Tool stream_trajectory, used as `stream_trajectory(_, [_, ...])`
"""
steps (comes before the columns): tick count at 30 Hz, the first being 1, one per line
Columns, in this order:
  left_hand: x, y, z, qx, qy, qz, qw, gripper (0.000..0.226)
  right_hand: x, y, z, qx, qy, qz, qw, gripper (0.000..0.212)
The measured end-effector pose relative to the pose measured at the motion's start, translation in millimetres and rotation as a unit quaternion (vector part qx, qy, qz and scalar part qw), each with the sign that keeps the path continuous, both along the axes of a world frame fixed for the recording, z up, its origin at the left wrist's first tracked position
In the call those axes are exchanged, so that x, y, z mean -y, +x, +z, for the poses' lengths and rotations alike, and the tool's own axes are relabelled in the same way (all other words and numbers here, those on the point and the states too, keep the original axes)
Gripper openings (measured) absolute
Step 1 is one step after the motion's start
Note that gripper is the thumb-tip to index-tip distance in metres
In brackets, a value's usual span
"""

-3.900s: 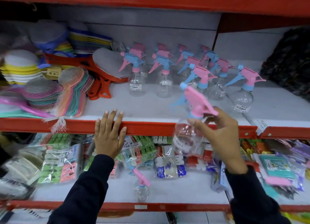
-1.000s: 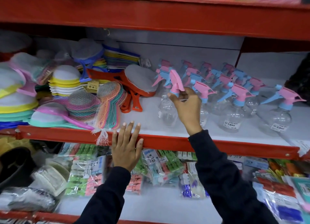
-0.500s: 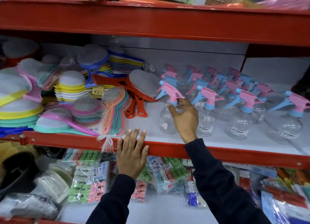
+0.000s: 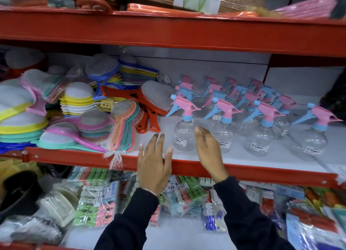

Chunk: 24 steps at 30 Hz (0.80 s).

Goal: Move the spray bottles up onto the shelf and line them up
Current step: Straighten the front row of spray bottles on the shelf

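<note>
Several clear spray bottles with pink and blue trigger heads stand in rows on the white shelf (image 4: 243, 159) with a red front rail. The front-left bottle (image 4: 184, 131) stands upright just behind my hands, with its label facing forward. My right hand (image 4: 208, 150) is open beside that bottle's right side, fingers apart, holding nothing. My left hand (image 4: 154, 160) is open over the red rail, to the left of the same bottle. More front-row bottles (image 4: 262, 135) stand to the right, the last one (image 4: 314, 137) set apart.
Left of the bottles lie orange-handled brushes (image 4: 149, 107), netted scrubbers (image 4: 121, 128) and stacked coloured strainers (image 4: 22, 118). A lower shelf holds packets of clothes pegs (image 4: 97, 203). A red shelf beam (image 4: 168, 30) runs overhead with rolled mats above it.
My right hand has let go of the front-left bottle's neck and dropped beside it, open. My left hand lifted slightly off the rail. The view moved closer and upward.
</note>
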<state>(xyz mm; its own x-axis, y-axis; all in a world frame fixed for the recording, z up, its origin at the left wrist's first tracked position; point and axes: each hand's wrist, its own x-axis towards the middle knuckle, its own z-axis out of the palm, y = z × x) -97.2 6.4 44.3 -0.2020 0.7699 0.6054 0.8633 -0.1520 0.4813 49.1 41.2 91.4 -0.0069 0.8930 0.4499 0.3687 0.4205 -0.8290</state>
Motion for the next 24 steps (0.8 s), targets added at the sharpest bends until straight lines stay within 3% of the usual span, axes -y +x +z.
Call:
stream_trajectory(3, [-19, 16, 29, 0.079, -0.095, -0.075, 0.99, 0.058, 7, 2, 3, 0.017, -0.038, 0.017, 0.999, 0.049])
stream_trajectory(7, [-46, 19, 44, 0.173, -0.229, -0.152, 0.946, 0.063, 7, 3, 6, 0.046, -0.056, 0.009, 0.997, 0.038])
stream_trajectory(12, [-45, 18, 40, 0.191, -0.215, -0.153, 0.945, 0.058, 0, 8, 9, 0.054, -0.061, 0.023, 0.996, 0.052])
stream_trajectory(16, [-45, 20, 38, 0.193, -0.209, -0.135, 0.949, 0.054, -3, 13, 12, 0.048, -0.082, 0.03, 0.995, 0.048])
stream_trajectory(20, [-37, 28, 40, 0.205, -0.143, -0.084, 0.965, 0.049, -1, 24, 9, 0.016, -0.062, 0.047, 0.997, 0.035])
stream_trajectory(24, [-15, 62, 40, 0.223, 0.068, -0.074, 0.97, 0.038, 8, 54, -4, -0.102, 0.03, -0.004, 0.994, 0.046])
